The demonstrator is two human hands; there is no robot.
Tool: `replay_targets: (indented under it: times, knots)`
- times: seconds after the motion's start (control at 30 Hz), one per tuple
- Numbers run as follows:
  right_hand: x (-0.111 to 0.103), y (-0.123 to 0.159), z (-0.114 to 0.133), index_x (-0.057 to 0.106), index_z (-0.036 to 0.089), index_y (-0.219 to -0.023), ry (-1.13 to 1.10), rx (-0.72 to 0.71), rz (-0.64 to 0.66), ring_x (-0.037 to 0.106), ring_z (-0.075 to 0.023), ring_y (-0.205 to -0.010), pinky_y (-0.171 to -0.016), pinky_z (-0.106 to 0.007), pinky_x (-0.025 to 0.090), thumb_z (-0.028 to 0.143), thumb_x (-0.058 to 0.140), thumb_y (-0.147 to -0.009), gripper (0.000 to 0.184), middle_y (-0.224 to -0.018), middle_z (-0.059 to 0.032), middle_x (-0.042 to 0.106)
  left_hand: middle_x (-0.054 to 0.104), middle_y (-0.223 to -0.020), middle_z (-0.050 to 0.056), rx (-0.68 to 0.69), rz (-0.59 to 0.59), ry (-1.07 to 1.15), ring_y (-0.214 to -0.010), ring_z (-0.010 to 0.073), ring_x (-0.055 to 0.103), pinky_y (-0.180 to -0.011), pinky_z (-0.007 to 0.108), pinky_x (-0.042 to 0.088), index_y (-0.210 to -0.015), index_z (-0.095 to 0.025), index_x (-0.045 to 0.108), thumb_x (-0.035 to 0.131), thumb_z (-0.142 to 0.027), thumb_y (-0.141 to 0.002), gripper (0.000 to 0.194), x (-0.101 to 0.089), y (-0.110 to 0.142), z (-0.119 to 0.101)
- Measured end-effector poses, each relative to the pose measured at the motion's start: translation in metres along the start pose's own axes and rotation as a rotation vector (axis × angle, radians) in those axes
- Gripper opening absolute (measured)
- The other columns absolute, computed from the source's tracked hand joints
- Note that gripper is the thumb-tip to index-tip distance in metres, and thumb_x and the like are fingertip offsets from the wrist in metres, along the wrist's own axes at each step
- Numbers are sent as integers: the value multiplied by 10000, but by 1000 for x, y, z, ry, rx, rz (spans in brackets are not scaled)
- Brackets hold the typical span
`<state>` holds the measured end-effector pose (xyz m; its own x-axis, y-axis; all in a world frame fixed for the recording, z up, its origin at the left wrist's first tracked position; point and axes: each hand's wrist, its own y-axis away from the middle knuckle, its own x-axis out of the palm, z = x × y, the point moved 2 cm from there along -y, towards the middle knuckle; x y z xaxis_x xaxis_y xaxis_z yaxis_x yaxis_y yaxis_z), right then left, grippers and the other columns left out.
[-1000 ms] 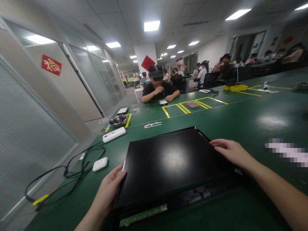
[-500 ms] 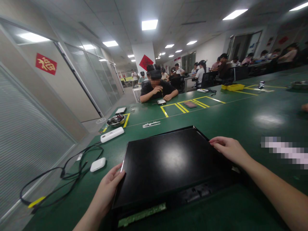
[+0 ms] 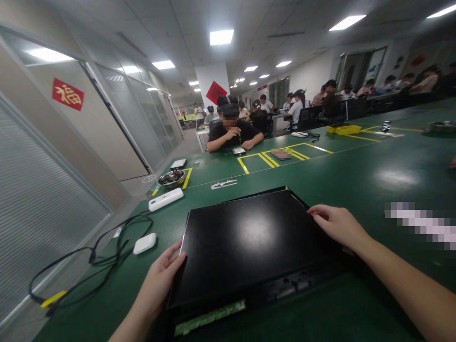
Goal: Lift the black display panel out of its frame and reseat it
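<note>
A dark, glossy display panel lies in front of me, its near edge tilted above a black frame. My left hand grips the panel's left edge, thumb on top and fingers underneath. At the far right edge, my right hand pinches the rim between thumb and fingers; its fingertips are partly hidden. A strip of green circuit board shows below the near edge.
On the green table at left lie a white power bank, a white case, black cables and a metal bowl of small parts. A person sits opposite, working on a hard drive. A yellow tray stands farther right.
The view has shifted slightly to the right. My right hand has moved a little along the right edge; both hands keep hold of the display panel.
</note>
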<state>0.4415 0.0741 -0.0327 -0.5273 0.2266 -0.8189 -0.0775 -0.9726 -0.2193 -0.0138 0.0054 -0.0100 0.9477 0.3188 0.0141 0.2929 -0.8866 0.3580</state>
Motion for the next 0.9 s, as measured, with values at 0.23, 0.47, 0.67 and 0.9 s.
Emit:
replay_targets:
  times: [0.23, 0.47, 0.67, 0.9]
  knots:
    - [0, 1, 2, 770, 306, -950, 39, 1, 2, 732, -243, -870, -766, -351, 544, 376, 506, -828, 300, -946, 6, 788, 815, -949, 132, 3, -36, -27, -815, 238, 789, -645, 259, 615, -1301, -100, 571, 602, -2, -880, 434, 3, 2, -3]
    - [-1, 0, 4, 772, 313, -951, 53, -1, 15, 734, -236, -856, -741, -344, 548, 373, 508, -831, 296, -948, 13, 790, 814, -939, 141, 15, -15, -38, -820, 268, 789, -621, 280, 616, -1275, -116, 579, 617, -21, -872, 416, 2, 4, -1]
    - [-1, 1, 6, 775, 318, -949, 59, -10, 19, 737, -242, -867, -750, -352, 551, 378, 515, -817, 297, -952, 16, 792, 814, -929, 137, 35, 5, -11, -815, 268, 787, -649, 288, 618, -1235, -108, 588, 641, -4, -835, 416, -1, -1, 2]
    - [-1, 2, 6, 771, 329, -981, 45, -33, 44, 740, -237, -901, -762, -339, 559, 403, 517, -828, 306, -987, 25, 790, 813, -928, 142, 13, 23, 13, -843, 280, 786, -694, 309, 627, -1278, -101, 571, 687, -14, -803, 497, -3, -2, 3]
